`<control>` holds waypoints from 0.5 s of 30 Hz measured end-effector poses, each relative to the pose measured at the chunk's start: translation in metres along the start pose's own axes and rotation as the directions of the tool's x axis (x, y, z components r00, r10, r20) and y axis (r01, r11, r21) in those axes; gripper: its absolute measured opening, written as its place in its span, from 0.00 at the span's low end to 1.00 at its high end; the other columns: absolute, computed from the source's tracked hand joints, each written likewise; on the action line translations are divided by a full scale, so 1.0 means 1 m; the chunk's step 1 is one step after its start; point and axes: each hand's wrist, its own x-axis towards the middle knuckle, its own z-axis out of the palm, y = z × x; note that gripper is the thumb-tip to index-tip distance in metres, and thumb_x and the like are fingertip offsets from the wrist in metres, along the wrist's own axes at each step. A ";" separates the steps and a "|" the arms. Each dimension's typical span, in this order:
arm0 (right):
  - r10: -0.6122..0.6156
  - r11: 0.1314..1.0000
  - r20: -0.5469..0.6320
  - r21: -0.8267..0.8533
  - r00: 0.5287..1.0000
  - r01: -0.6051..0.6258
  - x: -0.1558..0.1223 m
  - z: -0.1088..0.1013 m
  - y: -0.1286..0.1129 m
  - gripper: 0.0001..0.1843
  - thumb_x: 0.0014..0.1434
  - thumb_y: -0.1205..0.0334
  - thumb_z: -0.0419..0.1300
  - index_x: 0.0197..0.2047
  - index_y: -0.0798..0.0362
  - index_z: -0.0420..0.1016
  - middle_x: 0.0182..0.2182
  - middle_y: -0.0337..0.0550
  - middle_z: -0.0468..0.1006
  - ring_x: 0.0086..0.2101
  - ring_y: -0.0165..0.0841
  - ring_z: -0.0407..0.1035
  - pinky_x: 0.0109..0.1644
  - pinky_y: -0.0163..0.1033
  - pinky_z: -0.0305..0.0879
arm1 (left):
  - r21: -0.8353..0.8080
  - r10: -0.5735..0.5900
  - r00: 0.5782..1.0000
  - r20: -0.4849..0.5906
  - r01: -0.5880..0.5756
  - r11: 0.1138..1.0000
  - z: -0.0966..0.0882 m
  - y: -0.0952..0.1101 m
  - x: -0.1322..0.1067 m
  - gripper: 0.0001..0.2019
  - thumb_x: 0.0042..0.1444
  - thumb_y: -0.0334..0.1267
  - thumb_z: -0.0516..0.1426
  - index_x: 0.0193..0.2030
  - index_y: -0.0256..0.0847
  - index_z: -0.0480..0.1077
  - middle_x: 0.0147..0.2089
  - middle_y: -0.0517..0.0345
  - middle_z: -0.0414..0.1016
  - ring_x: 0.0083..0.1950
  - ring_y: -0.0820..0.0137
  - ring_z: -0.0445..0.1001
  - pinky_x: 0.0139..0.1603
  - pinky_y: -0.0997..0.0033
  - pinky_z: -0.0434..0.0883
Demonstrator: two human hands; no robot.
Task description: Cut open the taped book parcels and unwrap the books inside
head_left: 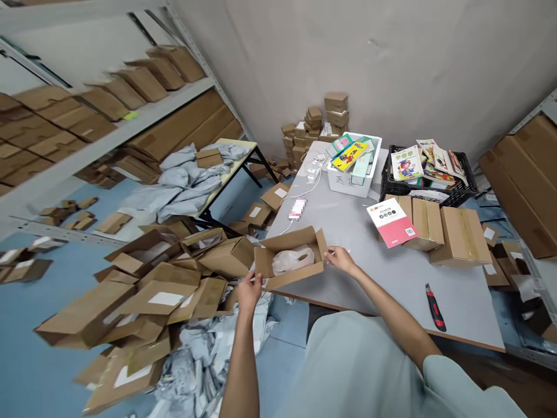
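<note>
Left hand (249,290), right hand (342,259), gripping one box (290,277)

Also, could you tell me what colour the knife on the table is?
The knife is red and black; head view.

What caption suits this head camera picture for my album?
At the edge of a grey table, the left hand and right hand hold an open cardboard box with a plastic bag inside.
</note>
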 end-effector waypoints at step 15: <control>0.445 0.778 -0.365 0.610 0.818 -0.151 -0.095 -0.125 0.121 0.22 0.59 0.43 0.76 0.38 0.53 0.79 0.35 0.45 0.86 0.31 0.32 0.81 0.33 0.32 0.75 | -0.421 0.556 0.828 0.076 -0.479 0.770 0.096 0.125 -0.104 0.22 0.70 0.56 0.57 0.57 0.42 0.80 0.60 0.43 0.84 0.62 0.54 0.81 0.67 0.53 0.77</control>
